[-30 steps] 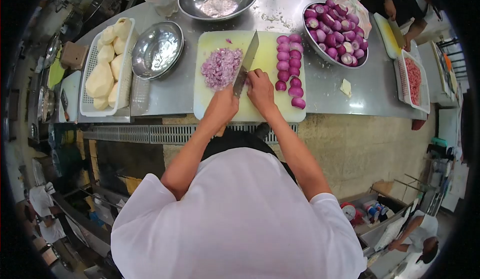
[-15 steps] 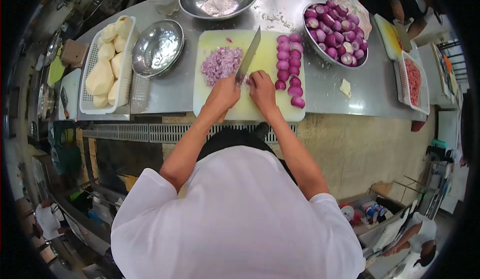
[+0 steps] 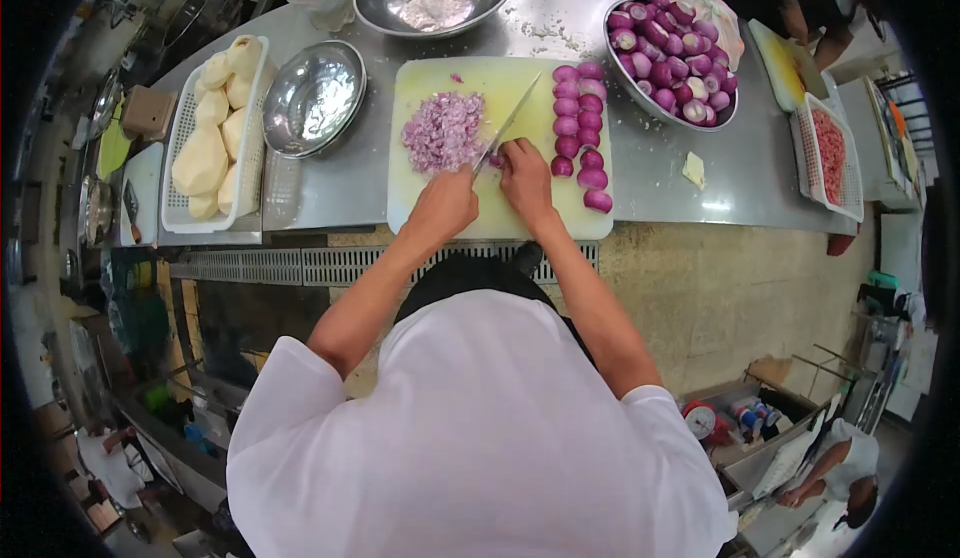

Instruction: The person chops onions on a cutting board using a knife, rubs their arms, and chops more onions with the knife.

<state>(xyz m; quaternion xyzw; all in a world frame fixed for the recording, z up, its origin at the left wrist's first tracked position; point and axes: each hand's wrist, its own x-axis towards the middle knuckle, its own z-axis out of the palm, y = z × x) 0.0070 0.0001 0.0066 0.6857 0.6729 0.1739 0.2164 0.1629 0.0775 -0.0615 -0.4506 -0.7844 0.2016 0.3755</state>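
My left hand [image 3: 446, 203] is closed around the handle of a kitchen knife [image 3: 511, 118], whose blade slants up and to the right over the cutting board [image 3: 430, 77]. Close beside the blade, the bent fingers of my right hand [image 3: 525, 180] hold a small piece of red onion [image 3: 497, 160] against the board; the fingers partly cover it. A heap of chopped red onion [image 3: 443, 132] lies left of the knife. Peeled red onions [image 3: 566, 108] stand in two rows along the board's right side.
Behind the board is a metal bowl [image 3: 372, 3] with pale contents; another shiny bowl [image 3: 316, 98] sits left. A white basket [image 3: 170, 193] holds peeled root vegetables. At right are a bowl of onions [image 3: 672, 63] and a basket of minced meat [image 3: 828, 153]. Other people work around.
The knife blade has turned, its tip swinging right and slightly down, and it now shows a thinner edge. My right hand stays almost in place at the onion piece.
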